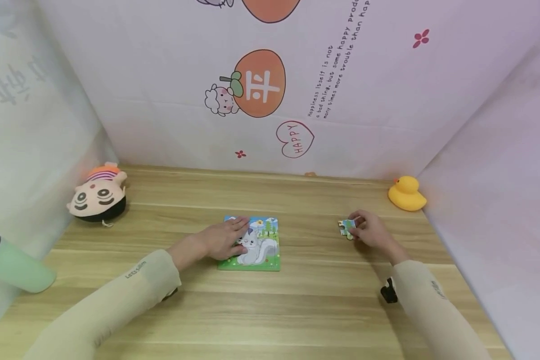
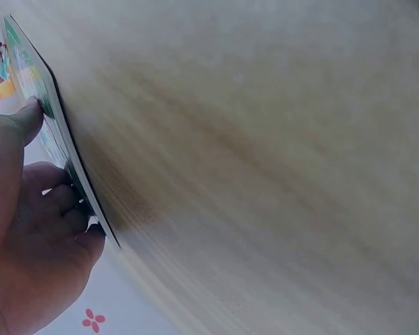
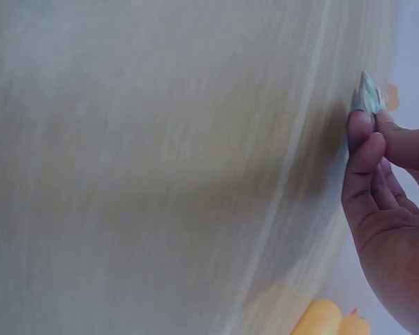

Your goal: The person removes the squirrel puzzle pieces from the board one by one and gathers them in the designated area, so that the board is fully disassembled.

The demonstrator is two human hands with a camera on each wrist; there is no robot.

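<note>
- The left hand (image 1: pixel 221 241) lies with relaxed fingers on the upper left part of the squirrel board (image 1: pixel 257 254), which rests flat on the desk (image 1: pixel 297 310), near the middle of my head view. It grips nothing, as far as I can judge; if it presses unevenly, I think the board could slide or turn.
- This same hand covers a part of the picture, so I cannot tell what lies under the palm. Something loose there could be pushed out of place — and I would notice it late.
- The right hand (image 1: pixel 372 231) pinches the puzzle piece (image 1: pixel 347 231) between thumb and fingers, well apart from the board, to its right. The hold takes only one end of the piece. A small slip of the fingertips could, in my opinion, let it rotate or fall.
- I cannot tell from my cameras whether the piece touches the desk. If it does, its knobs could catch on the surface and bend.
- The yellow duck (image 1: pixel 406 194) stands beyond the right hand, near the wall — a wide swing of this hand could knock it. The green cylinder (image 1: pixel 20 265) at the left could meet the left elbow.
</note>
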